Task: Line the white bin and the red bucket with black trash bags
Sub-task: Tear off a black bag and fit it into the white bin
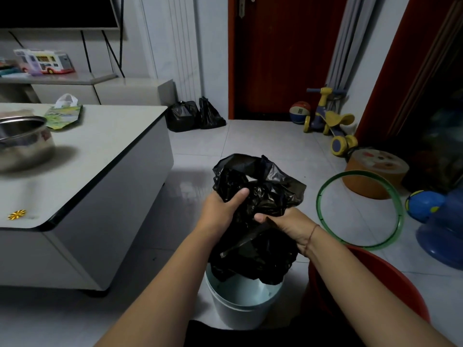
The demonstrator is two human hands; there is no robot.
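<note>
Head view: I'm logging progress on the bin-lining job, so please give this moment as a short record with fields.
left hand: grips the crumpled black trash bag near its upper part
right hand: grips the same bag lower down
bag position: held above the white bin, lower end hanging over its mouth
white bin: on the floor, inside bare, not yet lined
red bucket: on the floor right of the bin, partly hidden by the right arm, no bag seen in it
</note>
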